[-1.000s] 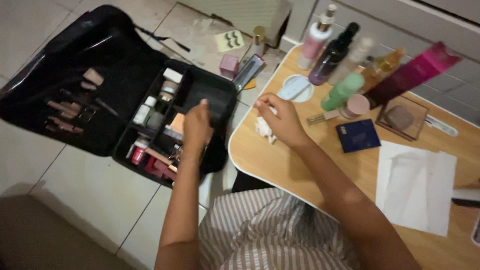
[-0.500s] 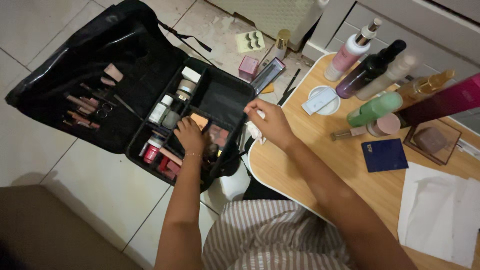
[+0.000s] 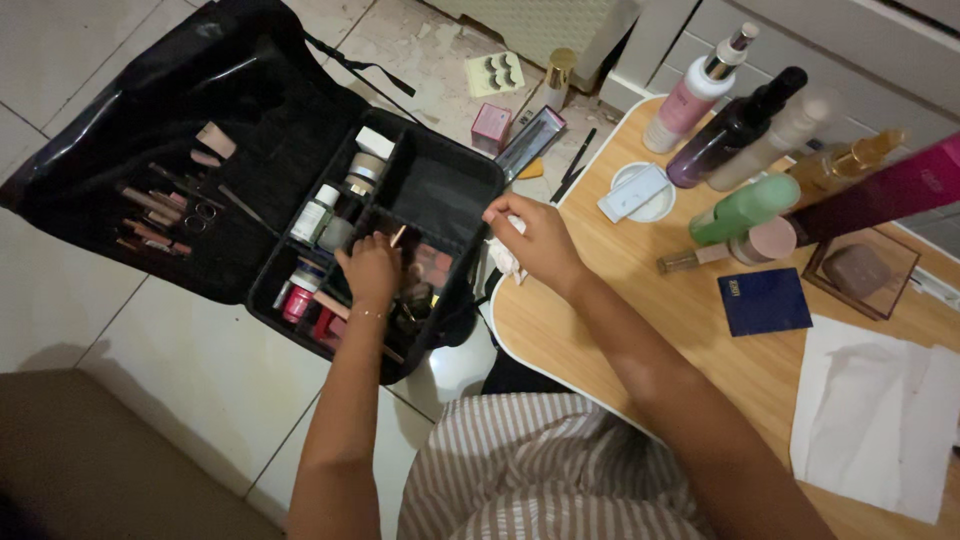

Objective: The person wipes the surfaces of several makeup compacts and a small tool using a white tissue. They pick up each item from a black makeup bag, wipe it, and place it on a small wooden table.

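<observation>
Striped cloth in brown and white covers the person's lap (image 3: 540,470) at six o'clock, nearest the camera. Beyond it, at four o'clock, a white paper sheet (image 3: 875,415) lies flat on the pale wooden counter (image 3: 620,300), with a dark blue compact (image 3: 765,302) just past it.

The left hand (image 3: 372,268) reaches down into the open black makeup case (image 3: 430,190) on the tiled floor (image 3: 170,370) at nine o'clock. Its fingers are curled narrow among the case's small items, and a thin stick (image 3: 397,236) pokes up just beside the fingertips; whether the hand grips it I cannot tell. A small white bottle (image 3: 315,213) stands in the compartment at the hand's ten o'clock, and brushes and pencils (image 3: 160,205) sit in the case's folded-back lid.

The right hand (image 3: 535,240) hovers at the counter's rounded edge, near centre, its fingers pinched around a crumpled white tissue (image 3: 505,260).

Further off, at one to two o'clock, stand a pink pump bottle (image 3: 690,100), a dark bottle (image 3: 735,125) and a green bottle (image 3: 745,210). At twelve o'clock, a card of false lashes (image 3: 497,72) lies on the floor.
</observation>
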